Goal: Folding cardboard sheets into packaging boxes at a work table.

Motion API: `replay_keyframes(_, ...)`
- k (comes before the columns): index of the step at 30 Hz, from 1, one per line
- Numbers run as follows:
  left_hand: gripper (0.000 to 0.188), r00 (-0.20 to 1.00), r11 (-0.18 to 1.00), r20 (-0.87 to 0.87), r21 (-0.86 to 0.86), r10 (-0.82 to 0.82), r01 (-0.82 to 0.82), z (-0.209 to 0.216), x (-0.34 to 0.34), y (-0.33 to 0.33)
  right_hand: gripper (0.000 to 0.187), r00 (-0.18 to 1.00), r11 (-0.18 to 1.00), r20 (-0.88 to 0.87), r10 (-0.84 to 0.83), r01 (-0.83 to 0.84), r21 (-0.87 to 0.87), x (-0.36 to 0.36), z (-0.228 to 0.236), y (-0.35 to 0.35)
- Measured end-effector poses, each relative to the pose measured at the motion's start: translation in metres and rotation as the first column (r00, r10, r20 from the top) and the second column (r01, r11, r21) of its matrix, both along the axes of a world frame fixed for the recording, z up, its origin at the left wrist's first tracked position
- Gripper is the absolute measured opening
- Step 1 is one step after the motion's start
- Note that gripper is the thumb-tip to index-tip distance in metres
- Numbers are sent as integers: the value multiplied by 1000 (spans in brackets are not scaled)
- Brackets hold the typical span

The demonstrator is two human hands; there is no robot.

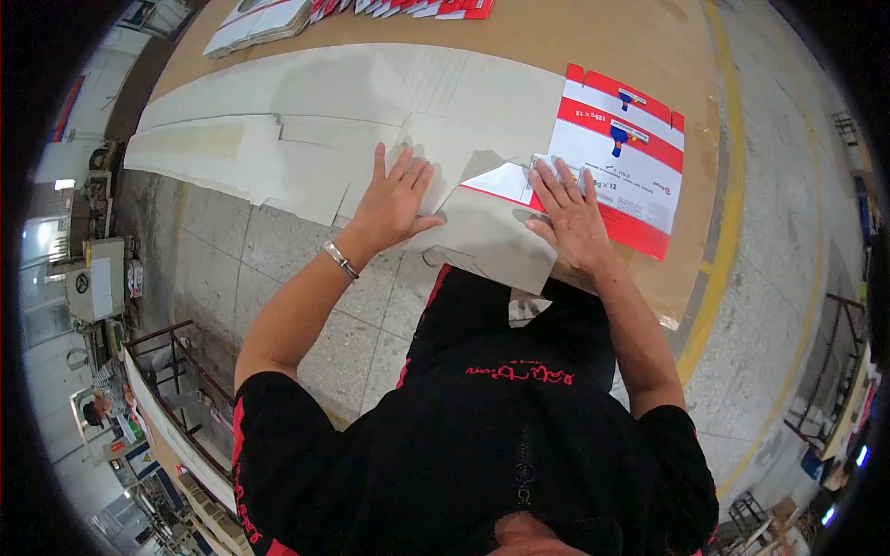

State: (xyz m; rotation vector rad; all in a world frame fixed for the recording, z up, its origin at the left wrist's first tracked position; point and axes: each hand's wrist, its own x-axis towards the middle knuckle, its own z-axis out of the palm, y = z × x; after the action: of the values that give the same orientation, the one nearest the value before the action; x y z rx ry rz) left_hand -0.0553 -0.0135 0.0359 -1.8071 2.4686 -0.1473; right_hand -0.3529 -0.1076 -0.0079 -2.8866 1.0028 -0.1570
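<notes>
My left hand (pixel 393 201) lies with fingers spread on a plain grey-white cardboard sheet (pixel 343 88), touching a folded part of it. My right hand (pixel 575 221) rests flat, fingers stretched, over the edge of a folded flap (pixel 505 178) that shows a white and red printed side. Beside it on the right lies a flat printed carton blank (pixel 619 153) in red and white with a small blue picture. A plain grey flap (pixel 505 236) hangs toward me over the table's near edge. Neither hand grips anything; how the layers join under them is hard to tell.
The brown-topped table (pixel 593 32) carries a stack of folded cartons (pixel 260 26) and a row of red and white pieces (pixel 408 7) at the far side. A yellow floor line (pixel 728 213) runs along the right. A metal frame (pixel 181 371) and another person (pixel 97 408) are at left.
</notes>
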Motion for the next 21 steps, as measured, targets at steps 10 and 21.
replay_keyframes(10, 40, 977, 999, -211, -45, 3, -13, 5, 11, -9, 70, 998, 1000, 55, 1, -1, 8, 1, -2, 0)
replay_keyframes(21, 75, 0, 571, -985, 100, 173, -815, -49, -25, -38, 73, 996, 999, 86, -23, 19, 40, 4, 1, 0)
